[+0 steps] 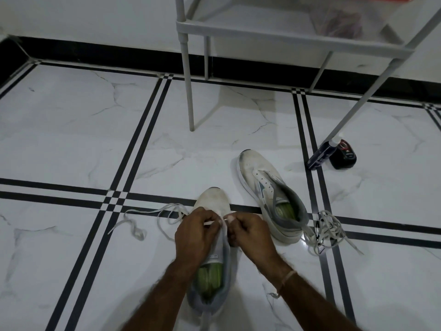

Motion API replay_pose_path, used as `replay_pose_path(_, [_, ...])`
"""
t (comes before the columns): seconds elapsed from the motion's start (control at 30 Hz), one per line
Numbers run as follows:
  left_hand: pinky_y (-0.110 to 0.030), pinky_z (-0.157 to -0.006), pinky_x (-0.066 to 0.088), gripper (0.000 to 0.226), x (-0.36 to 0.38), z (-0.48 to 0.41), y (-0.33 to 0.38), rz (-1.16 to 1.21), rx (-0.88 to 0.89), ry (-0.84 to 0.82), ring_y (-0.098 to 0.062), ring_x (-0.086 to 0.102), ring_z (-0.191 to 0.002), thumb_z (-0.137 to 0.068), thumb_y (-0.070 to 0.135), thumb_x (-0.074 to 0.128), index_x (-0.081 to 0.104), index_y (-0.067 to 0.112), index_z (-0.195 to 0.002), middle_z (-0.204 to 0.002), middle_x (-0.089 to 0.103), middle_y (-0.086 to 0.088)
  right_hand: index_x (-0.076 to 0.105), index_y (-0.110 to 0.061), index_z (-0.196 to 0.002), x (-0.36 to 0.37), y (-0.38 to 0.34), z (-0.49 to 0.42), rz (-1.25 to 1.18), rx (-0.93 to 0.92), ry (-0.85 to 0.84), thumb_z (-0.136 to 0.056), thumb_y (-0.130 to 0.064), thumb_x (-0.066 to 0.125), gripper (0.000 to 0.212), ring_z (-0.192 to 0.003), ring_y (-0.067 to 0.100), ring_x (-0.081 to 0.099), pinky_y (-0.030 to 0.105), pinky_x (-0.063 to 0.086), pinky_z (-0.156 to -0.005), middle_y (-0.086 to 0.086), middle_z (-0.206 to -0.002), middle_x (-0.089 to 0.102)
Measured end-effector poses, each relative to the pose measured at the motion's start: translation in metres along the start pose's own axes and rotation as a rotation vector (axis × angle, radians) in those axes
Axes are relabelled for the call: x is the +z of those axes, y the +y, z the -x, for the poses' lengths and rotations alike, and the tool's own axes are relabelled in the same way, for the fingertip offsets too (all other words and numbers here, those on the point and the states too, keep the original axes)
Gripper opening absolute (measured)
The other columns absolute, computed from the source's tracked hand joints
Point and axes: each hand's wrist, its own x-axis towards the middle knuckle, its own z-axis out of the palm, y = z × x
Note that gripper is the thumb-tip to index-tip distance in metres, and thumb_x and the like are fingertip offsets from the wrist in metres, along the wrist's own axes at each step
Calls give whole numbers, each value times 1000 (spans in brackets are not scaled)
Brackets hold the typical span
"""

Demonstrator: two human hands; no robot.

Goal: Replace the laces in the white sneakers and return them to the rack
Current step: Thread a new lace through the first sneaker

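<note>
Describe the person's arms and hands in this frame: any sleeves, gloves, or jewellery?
The left hand and the right hand are bare, with no gloves. The left forearm and the right forearm are bare and hairy to the frame edge, with no sleeves in view. The only item worn is a thin pale thread band around the right wrist.

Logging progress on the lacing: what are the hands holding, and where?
The left hand and right hand each pinch the white lace at the near sneaker's eyelets.
</note>
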Motion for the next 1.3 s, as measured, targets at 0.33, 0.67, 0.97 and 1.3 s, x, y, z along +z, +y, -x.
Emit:
replay_pose_path(0.33, [-33,-84,52,18,4,9,-11,48,0,1,-4,62,-94,-89,45,59,69,33,-99,-97,66,20,56,-12,-85,-35,-39,-14,-862,221,247,-101,-9,47,18,-70,21,65,37,55,-72,8,-74,70])
replay_pose_path(0.67, [-42,-82,45,7,0,3,1,-40,25,62,-19,58,-98,-83,43,62,62,47,-89,-96,63,18,71,-8,-81,-16,-1,-13,194,-184,-34,-85,-30,75,23,-79,17,63,30,48,-74,4,-86,67])
replay_pose_path(0.97, [-40,-95,43,21,-6,5,4,-7,-39,118,-12,38,-120,-75,52,74,70,37,-89,-129,52,9,62,-27,-96,-51,-37,-14,121,-103,74,-88,-41,75,21,-69,5,62,25,54,-63,-7,-77,66])
replay_pose_path(1.3, [-30,-86,53,55,-11,6,-1,219,-178,-3,-3,61,-101,-67,35,90,53,38,-108,-111,63,12,61,-11,-91,-44,-33,-17,-756,209,110,-108,-22,48,24,-52,8,47,20,28,-45,6,-78,68])
